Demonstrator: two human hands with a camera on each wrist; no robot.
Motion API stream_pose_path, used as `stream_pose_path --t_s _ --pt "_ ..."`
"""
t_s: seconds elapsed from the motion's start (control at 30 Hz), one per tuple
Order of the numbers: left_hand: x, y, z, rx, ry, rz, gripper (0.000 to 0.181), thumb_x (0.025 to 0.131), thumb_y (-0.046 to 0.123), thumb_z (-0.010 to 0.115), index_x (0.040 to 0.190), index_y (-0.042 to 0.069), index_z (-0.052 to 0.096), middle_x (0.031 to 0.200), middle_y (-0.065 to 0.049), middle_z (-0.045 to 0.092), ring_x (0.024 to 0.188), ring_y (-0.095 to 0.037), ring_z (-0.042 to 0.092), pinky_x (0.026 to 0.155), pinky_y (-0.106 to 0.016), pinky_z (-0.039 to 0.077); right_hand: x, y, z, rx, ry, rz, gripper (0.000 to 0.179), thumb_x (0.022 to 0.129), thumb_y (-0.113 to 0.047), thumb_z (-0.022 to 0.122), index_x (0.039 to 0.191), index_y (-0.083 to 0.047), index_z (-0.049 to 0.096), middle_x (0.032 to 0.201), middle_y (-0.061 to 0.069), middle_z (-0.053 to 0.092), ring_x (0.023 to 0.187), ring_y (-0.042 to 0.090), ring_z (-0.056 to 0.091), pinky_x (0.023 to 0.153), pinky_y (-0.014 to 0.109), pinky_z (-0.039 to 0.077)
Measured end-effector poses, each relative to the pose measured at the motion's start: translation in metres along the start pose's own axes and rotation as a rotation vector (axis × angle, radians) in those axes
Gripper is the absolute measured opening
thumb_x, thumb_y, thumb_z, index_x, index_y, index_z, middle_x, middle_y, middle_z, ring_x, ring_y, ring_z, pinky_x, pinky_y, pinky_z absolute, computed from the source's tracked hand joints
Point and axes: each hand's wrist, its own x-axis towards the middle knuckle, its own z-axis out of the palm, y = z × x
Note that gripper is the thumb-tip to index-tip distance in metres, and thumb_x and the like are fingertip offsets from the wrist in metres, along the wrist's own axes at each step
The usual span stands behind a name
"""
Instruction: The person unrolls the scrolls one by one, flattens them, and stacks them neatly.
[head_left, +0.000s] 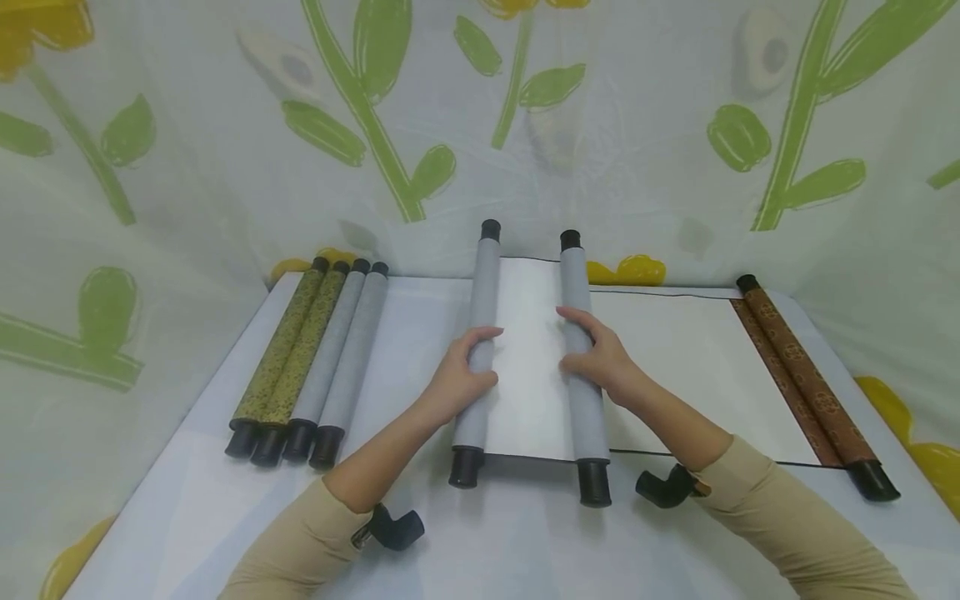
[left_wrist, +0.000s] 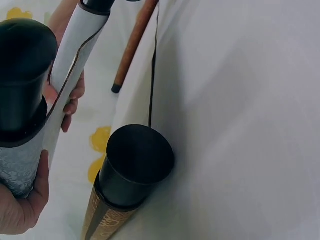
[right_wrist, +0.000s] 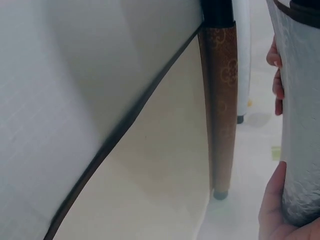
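White table [head_left: 517,550], pale-grey black-capped scroll [head_left: 530,275] held partly unrolled over it.
Left grip [head_left: 456,375] and right grip [head_left: 603,358] each curl round a grey roller [head_left: 472,421]; keep both parallel, white paper [head_left: 528,367] evenly taut. Behind hangs flower-printed white cloth [head_left: 637,167].

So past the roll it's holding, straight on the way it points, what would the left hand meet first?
Likely the far half of the grey roll in the right hand, after passing over the white sheet; depth is unclear.
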Motion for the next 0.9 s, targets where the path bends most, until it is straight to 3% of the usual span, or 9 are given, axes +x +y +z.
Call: stream_pose_path --t_s 0.27,0.4,0.57,0.7,0.9 --pt "0.000 -0.002 0.000 -0.033 0.010 -0.014 0.057 0.078 0.002 0.046 0.131 0.019 0.054 0.140 -0.017 0.034 0.128 -0.031 0.030 0.103 -0.055 0.027 -0.002 0.002 -0.012 0.028 0.022 0.033 0.072 0.079 0.002 0.051 0.146 -0.021 0.036 0.156 0.017 0.012 0.129 0.040 0.024 0.093 0.058 0.033" --pt "0.001 -0.002 0.001 0.013 0.023 -0.027 0.049 0.082 0.008 0.057 0.130 0.021 0.055 0.138 -0.016 0.037 0.126 -0.031 0.036 0.100 -0.055 0.032 -0.003 0.005 -0.015 0.022 0.034 0.001 0.072 0.080 0.001 0.058 0.146 -0.018 0.036 0.155 0.018 0.014 0.129 0.040 0.025 0.094 0.059 0.033" --pt "0.002 -0.002 0.001 0.066 0.042 -0.014 0.056 0.077 0.011 0.072 0.129 0.023 0.055 0.137 -0.016 0.040 0.124 -0.032 0.040 0.098 -0.055 0.035 -0.005 0.009 -0.016 -0.027 0.047 -0.034 0.079 0.078 -0.005 0.072 0.147 -0.017 0.034 0.154 0.019 0.018 0.126 0.042 0.029 0.094 0.060 0.036" --pt "0.003 -0.001 0.001 0.088 0.049 -0.013 0.060 0.076 0.005 0.068 0.131 0.024 0.053 0.132 -0.019 0.040 0.117 -0.033 0.042 0.093 -0.054 0.038 -0.006 0.010 -0.017 -0.039 0.059 -0.035 0.078 0.078 -0.002 0.068 0.147 -0.017 0.034 0.154 0.019 0.017 0.128 0.043 0.027 0.096 0.063 0.034" --pt "0.001 0.002 -0.001 0.099 0.036 0.000 0.067 0.072 -0.002 0.056 0.134 0.022 0.050 0.137 -0.020 0.039 0.123 -0.033 0.040 0.096 -0.055 0.036 -0.009 0.008 -0.019 -0.055 0.073 -0.037 0.077 0.077 0.004 0.060 0.146 -0.018 0.034 0.155 0.019 0.016 0.128 0.042 0.027 0.094 0.061 0.035"
